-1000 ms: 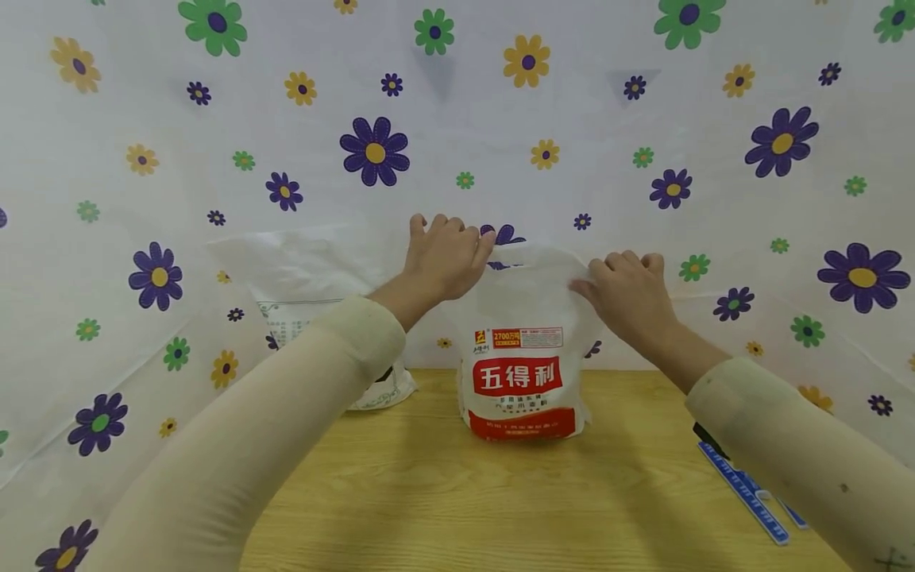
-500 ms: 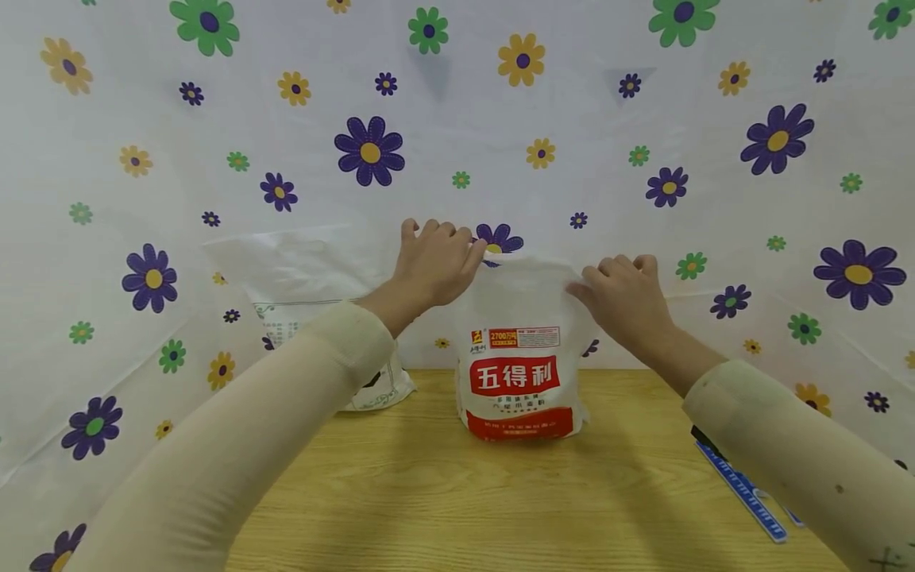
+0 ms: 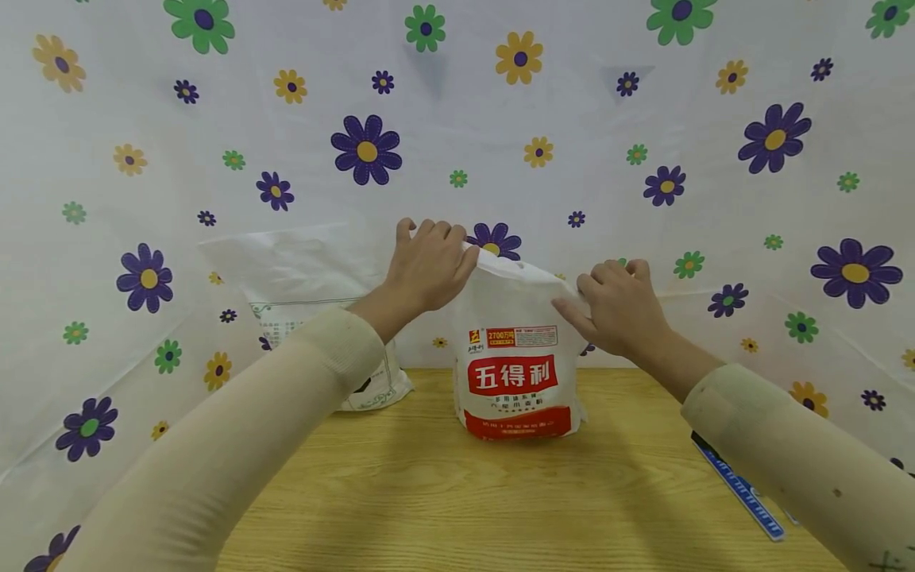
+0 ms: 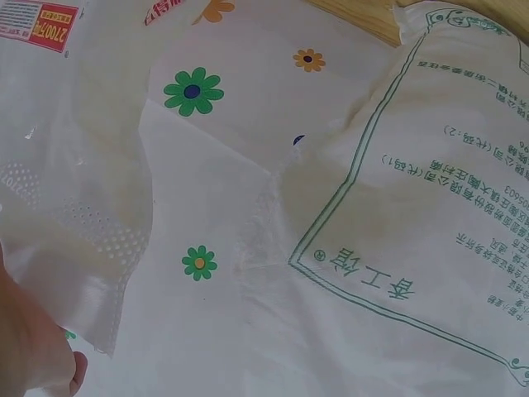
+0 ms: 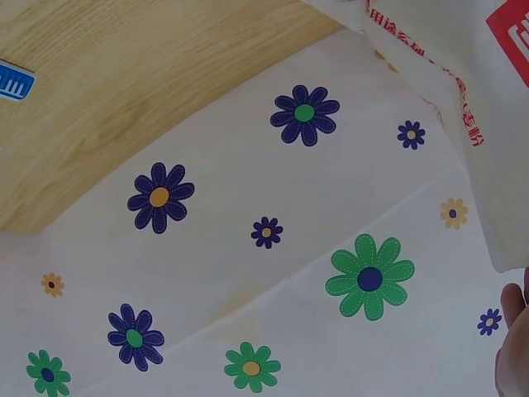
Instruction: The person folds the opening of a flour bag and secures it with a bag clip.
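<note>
A white flour bag (image 3: 511,373) with red print stands upright on the wooden table in the head view. At its top left corner my left hand (image 3: 429,266) pinches the plastic between thumb and fingers. The right hand (image 3: 615,306) grips the top right corner, its thumb lying across the front. The top edge slants down from left to right. In the left wrist view, part of the left hand (image 4: 33,339) shows at the bag's perforated corner. The right wrist view catches the right hand (image 5: 514,339) at the lower right, beside the bag's edge (image 5: 488,198).
A second white bag (image 3: 293,266) with green print leans behind my left forearm. Blue-and-white ruler-like strips (image 3: 743,492) lie on the table (image 3: 429,500) by the right sleeve. A flower-print sheet (image 3: 286,119) hangs behind the table.
The bag's top edge has gone from roughly level to slanting, its right corner lower. The cut-out handle slot that showed earlier has folded nearly out of sight. Both hands keep their hold.
</note>
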A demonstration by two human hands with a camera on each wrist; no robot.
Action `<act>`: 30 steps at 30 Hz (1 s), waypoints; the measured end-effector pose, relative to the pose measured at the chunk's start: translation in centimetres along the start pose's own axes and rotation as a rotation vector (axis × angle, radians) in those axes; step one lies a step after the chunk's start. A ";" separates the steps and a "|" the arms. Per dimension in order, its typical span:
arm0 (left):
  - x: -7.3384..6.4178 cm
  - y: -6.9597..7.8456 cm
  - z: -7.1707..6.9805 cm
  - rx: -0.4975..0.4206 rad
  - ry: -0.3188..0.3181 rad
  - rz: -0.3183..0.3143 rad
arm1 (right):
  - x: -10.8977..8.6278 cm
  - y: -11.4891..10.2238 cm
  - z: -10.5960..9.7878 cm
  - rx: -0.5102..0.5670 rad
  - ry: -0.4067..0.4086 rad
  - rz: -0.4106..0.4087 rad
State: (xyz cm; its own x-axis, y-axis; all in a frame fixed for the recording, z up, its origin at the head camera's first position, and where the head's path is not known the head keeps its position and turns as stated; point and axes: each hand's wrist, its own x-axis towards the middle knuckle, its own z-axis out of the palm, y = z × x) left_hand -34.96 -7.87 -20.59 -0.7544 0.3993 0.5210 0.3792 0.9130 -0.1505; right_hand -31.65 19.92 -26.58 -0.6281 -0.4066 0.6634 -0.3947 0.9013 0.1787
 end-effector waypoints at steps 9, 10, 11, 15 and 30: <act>-0.2 0.6 -0.6 0.009 0.013 0.047 | 0.2 -0.2 -0.2 0.064 -0.005 0.064; -0.2 0.8 -0.6 0.010 0.018 0.056 | 0.2 -0.2 -0.2 0.059 -0.016 0.063; -0.1 1.0 -0.6 0.014 0.026 0.067 | 0.3 -0.3 -0.2 0.053 -0.028 0.061; 0.2 1.8 -0.7 0.036 0.061 0.114 | 0.2 -0.3 0.0 0.027 -0.062 0.063; 0.5 3.7 -0.6 0.150 0.002 0.285 | 0.2 -0.5 1.1 0.060 -0.054 0.051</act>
State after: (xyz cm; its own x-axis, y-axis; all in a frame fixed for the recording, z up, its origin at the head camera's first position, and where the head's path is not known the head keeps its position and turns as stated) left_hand -33.62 -4.33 -20.36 -0.6280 0.6405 0.4420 0.4917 0.7668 -0.4126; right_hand -32.28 19.27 -27.31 -0.6831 -0.3695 0.6299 -0.3999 0.9110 0.1007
